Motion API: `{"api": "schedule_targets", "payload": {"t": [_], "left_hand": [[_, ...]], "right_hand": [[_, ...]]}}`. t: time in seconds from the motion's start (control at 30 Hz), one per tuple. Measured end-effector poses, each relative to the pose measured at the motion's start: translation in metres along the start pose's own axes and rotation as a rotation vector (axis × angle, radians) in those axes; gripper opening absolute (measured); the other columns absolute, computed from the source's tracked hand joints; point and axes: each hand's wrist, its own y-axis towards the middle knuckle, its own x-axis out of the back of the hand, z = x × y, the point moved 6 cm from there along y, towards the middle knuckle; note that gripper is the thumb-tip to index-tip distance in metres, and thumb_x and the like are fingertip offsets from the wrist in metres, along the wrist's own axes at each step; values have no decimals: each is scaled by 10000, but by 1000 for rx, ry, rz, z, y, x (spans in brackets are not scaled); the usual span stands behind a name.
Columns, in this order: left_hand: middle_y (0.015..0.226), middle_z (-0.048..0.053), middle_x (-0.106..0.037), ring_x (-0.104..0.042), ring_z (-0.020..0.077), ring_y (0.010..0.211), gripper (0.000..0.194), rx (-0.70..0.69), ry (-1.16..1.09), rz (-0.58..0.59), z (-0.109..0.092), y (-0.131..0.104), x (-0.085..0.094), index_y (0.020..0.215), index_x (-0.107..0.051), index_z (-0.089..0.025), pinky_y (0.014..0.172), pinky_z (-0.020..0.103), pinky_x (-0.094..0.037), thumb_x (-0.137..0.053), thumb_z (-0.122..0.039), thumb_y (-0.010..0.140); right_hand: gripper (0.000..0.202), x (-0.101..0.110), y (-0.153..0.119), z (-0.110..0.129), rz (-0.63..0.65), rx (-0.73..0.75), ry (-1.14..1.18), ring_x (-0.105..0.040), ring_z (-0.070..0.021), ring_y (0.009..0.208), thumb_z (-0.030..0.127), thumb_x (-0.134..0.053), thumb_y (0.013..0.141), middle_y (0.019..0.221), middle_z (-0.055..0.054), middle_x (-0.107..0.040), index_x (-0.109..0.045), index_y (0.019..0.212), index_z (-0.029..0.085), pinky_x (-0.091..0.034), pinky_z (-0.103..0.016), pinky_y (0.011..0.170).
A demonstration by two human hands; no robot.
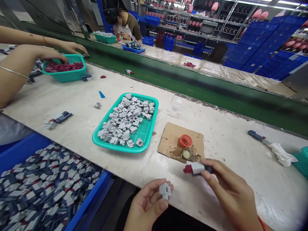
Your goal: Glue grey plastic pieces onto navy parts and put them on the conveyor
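Observation:
Near the table's front edge, my left hand [150,202] pinches a small grey plastic block [165,190] with a square opening in its face. To its right, my right hand [228,189] grips the dark blue end of a toy-like plastic assembly [197,168], its white middle and dark red tip pointing left. The two pieces are apart. Just beyond them lies a piece of cardboard [166,141] with wet stains, bearing a red cap [185,140] and a small round dish [186,154]. A teal basket [96,138] of similar grey blocks stands left of the cardboard.
A blue bin [81,205] of finished-looking assemblies sits lower left. At upper left a co-worker's hand [51,54] reaches into a teal basket [67,76] of red parts. Behind the table runs a green conveyor belt [192,88]. A white tissue [281,154] lies at right.

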Motion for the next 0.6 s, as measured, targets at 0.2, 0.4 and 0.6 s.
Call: {"api": "schedule_targets", "payload": {"t": [0.2,0.4,0.6], "left_hand": [[806,41,-794,-719,141,766,362,5,26,19,2,1,-6,758,-761,-246,705,162,-516,-884,-349,434],[753,12,-793,-719,123,733,338,-4,-15,55,0,-1,-15,728,-762,-242,687,141,-520,-892,-301,421],[685,27,-787,-718,127,664,333,-17,8,-7,5,-2,-15,687,-763,-235,636,141,-522,-898,-286,388]], "right_hand": [[184,-13,-14,14,101,-62,202,-635,-110,833,224,-564,888,965,19,-647,-579,1060,286,-513,-117,726],[226,-21,-14,15,189,-17,268,-623,-114,849,157,-541,892,967,-7,-634,-552,1094,257,-502,-131,742],[237,-28,-19,22,272,75,283,-583,-146,815,71,-481,896,906,-53,-588,-503,1095,197,-497,-208,697]]}}
